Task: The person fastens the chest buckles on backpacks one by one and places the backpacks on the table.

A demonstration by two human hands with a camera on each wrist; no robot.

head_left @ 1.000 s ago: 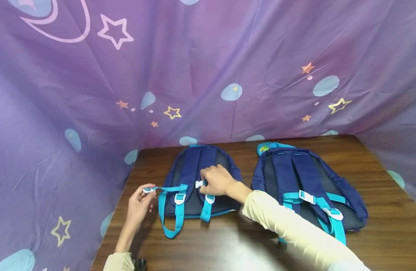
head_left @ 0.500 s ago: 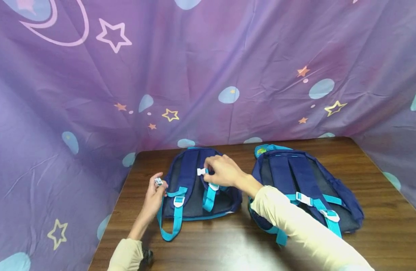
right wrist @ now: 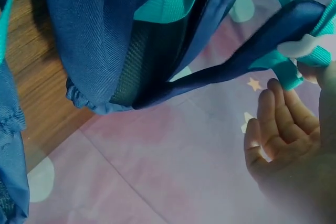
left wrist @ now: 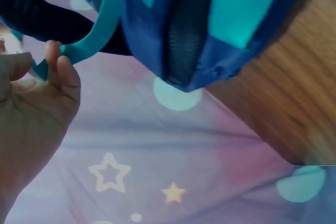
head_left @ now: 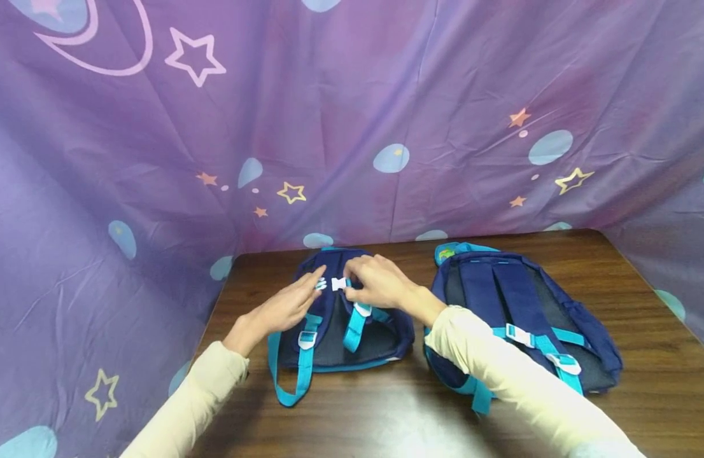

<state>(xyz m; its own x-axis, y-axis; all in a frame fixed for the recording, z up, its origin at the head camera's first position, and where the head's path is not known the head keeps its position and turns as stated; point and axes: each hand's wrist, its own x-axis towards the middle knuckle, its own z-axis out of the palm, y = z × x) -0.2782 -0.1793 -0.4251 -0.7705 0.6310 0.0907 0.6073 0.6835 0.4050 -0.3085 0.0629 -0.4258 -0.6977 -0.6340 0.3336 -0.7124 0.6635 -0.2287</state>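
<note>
On the left, a navy backpack (head_left: 386,340) lies with its straps facing up. Above it my left hand (head_left: 286,306) pinches a white pronged buckle half (head_left: 321,284), mostly hidden by the fingers. The teal webbing (left wrist: 97,38) runs out from between those fingers in the left wrist view. My right hand (head_left: 380,281) pinches the other white buckle half (head_left: 338,284), held just right of the first with a small gap between them. A shoulder strap (right wrist: 220,72) with a white slider (right wrist: 299,47) is lifted towards the right hand.
A second navy backpack (head_left: 592,356) lies to the right, its white chest buckle (head_left: 519,334) fastened. Both bags are on a dark wooden table (head_left: 386,420). A purple curtain (head_left: 352,127) with stars hangs behind and to the left.
My left hand has moved right and up, bringing its buckle half from the bag's left side close to the other. The right hand has risen slightly, lifting its strap off the bag.
</note>
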